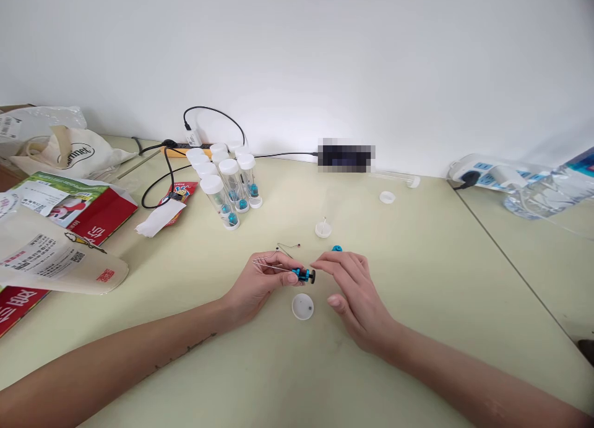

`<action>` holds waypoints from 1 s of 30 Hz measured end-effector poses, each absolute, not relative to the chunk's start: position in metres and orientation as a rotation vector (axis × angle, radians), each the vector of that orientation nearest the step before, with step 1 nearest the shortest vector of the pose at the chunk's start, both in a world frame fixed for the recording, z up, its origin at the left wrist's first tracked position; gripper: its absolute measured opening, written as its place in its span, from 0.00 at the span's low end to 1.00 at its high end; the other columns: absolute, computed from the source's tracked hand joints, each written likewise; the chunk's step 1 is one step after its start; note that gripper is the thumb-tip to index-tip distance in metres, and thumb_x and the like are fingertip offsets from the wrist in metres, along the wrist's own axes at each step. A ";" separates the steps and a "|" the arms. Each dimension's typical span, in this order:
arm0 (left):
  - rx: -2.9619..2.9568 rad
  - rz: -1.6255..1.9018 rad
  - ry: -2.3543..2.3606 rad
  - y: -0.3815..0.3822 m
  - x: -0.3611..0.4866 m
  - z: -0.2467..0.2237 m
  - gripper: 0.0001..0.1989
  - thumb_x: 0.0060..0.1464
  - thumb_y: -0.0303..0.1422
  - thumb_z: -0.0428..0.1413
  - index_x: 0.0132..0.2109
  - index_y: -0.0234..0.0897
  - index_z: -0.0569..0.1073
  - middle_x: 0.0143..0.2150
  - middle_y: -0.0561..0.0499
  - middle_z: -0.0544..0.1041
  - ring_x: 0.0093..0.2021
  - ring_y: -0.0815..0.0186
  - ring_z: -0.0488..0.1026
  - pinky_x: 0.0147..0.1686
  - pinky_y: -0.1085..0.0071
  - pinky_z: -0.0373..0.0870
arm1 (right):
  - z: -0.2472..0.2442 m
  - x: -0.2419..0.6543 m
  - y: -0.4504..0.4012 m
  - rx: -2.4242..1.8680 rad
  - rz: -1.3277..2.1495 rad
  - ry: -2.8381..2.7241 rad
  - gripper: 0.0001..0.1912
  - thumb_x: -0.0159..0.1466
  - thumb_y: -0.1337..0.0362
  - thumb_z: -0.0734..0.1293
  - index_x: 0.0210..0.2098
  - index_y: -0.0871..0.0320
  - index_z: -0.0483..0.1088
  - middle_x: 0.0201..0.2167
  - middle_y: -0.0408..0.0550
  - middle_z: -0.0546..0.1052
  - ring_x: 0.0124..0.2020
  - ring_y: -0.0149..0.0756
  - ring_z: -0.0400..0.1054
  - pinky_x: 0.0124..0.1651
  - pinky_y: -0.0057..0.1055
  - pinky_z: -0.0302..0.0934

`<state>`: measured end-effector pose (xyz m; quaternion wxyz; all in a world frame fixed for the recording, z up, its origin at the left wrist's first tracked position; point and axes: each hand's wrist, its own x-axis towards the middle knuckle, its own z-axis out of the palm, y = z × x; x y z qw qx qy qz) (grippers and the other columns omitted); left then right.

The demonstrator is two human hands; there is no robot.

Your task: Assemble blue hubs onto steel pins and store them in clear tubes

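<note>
Between the thumb and fingers of my left hand point(260, 284) is a small blue-and-black part point(304, 274) with a black disc at its right end and thin metal wires reaching back over the fingers. My right hand point(355, 295) hovers just right of that disc, fingers apart and holding nothing. Below the hands lies a round white cap point(302, 307) with tiny dark bits inside. Another white cap point(323, 229) stands beyond them, a small pin upright in it. A blue piece point(336, 248) shows partly behind my right hand, and thin wires point(288, 250) lie behind my left.
Several clear tubes with white caps point(225, 196) stand at the back left, blue pieces inside. A blurred dark device point(346, 156) leans on the wall. Farther right are a clear tube point(394, 178), a power strip point(487, 174) and a water bottle point(552, 190). A paper cup point(60, 255) lies left.
</note>
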<state>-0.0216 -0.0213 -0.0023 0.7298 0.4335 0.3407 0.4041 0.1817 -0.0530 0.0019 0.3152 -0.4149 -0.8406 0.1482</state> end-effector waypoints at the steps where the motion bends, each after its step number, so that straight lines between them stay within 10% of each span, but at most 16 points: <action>1: 0.955 0.890 0.751 -0.021 -0.022 -0.002 0.07 0.44 0.27 0.64 0.34 0.33 0.77 0.35 0.47 0.79 0.37 0.63 0.75 0.43 0.66 0.69 | 0.002 0.182 -0.053 -1.093 0.389 -2.213 0.28 0.68 0.48 0.42 0.53 0.54 0.60 0.47 0.54 0.66 0.47 0.42 0.60 0.51 0.44 0.51; 30: 0.961 0.891 0.745 -0.021 -0.021 -0.001 0.07 0.43 0.28 0.64 0.34 0.35 0.77 0.35 0.47 0.79 0.37 0.63 0.75 0.43 0.65 0.68 | 0.002 0.187 -0.050 -1.101 0.529 -2.038 0.34 0.67 0.47 0.37 0.49 0.52 0.67 0.46 0.50 0.70 0.48 0.42 0.63 0.52 0.45 0.54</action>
